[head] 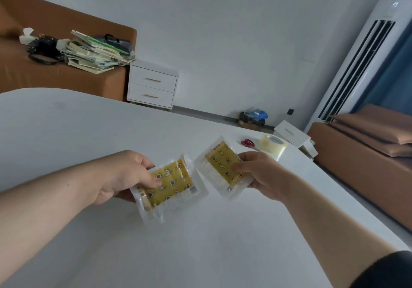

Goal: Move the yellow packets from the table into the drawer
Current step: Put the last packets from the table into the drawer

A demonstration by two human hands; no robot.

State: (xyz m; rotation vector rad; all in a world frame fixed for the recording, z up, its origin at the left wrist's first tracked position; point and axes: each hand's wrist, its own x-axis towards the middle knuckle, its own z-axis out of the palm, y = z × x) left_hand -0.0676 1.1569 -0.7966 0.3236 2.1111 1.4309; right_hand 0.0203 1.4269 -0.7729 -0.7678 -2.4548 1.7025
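Your left hand pinches one yellow packet, fingers curled over its top and thumb beneath; your right hand grips a second packet the same way. Both packets hang just above the white counter, almost touching. Red scissors and a tape roll lie further back. The white drawer unit stands closed by the wall.

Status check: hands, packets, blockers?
Left hand grips first yellow packet; right hand grips second yellow packet. Both over the table. Nightstand drawers by the wall look shut; scissors and tape lie beyond the hands.
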